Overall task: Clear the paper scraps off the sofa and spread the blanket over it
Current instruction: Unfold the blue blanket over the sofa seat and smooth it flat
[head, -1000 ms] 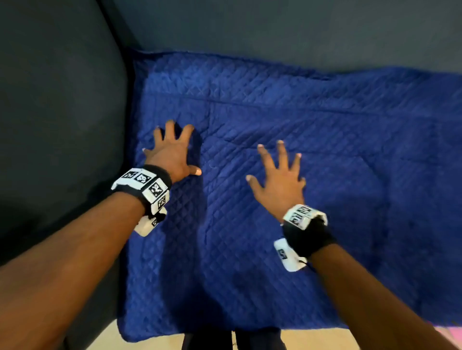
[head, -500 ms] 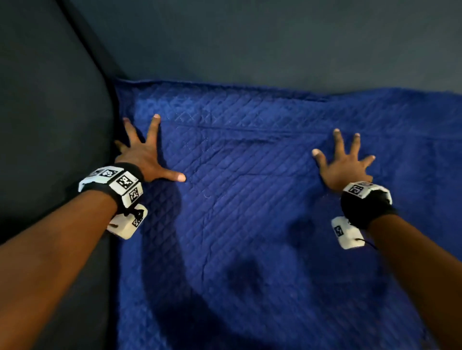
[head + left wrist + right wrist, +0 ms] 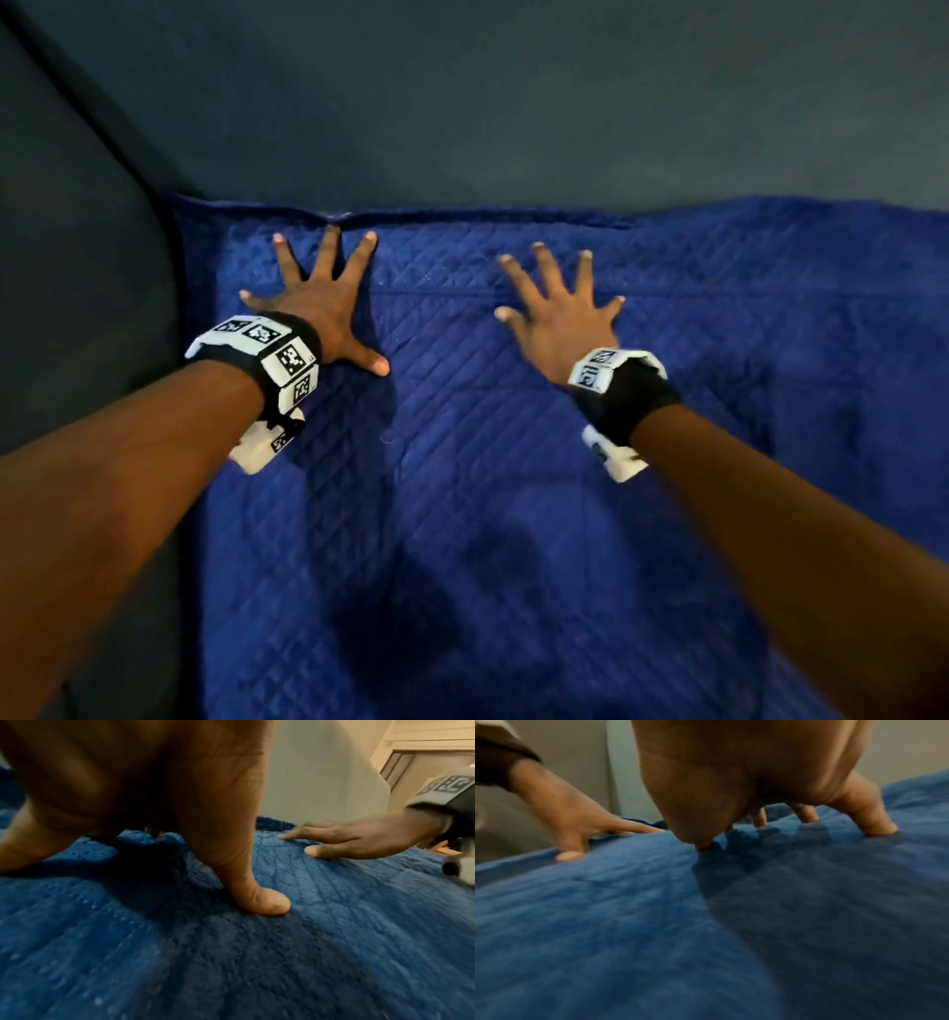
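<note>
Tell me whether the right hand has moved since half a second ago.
Yes. The right hand has slid left across the blanket, closer to the left hand, fingers spread just short of the blanket's back edge.

The light is dim and comes from above and behind, throwing a broad dark shadow across the near part of the blanket (image 3: 513, 462) in the head view. That view is soft, with the forearms stretched at the lower corners. Both wrist views are blurred and noisy; the blanket smears toward their bottom edges, and the palms fill the top out of focus.
</note>
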